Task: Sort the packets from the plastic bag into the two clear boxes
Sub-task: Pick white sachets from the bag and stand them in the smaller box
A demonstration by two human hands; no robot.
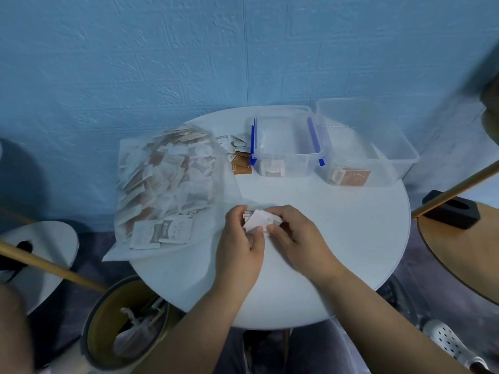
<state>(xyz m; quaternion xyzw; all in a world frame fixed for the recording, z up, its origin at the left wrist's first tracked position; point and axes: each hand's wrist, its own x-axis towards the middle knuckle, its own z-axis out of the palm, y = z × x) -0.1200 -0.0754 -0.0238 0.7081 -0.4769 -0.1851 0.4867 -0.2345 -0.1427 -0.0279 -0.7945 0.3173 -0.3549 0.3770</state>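
Note:
A clear plastic bag (167, 184) full of white and brown packets lies on the left of the round white table (351, 252). My left hand (240, 244) and my right hand (294, 238) meet at the table's middle, both gripping a small stack of white packets (259, 221). A clear box with blue clips (286, 144) stands at the back and holds a few packets. To its right a second clear box (361, 147) holds brown packets at its near end. Several loose packets (237, 155) lie left of the clipped box.
A round bin (127, 322) with rubbish stands below the table's left edge. Wooden poles (51, 265) cross at lower left and at right. A second white table (43, 255) sits at the left, a wooden one (459, 238) at the right. A blue wall is behind.

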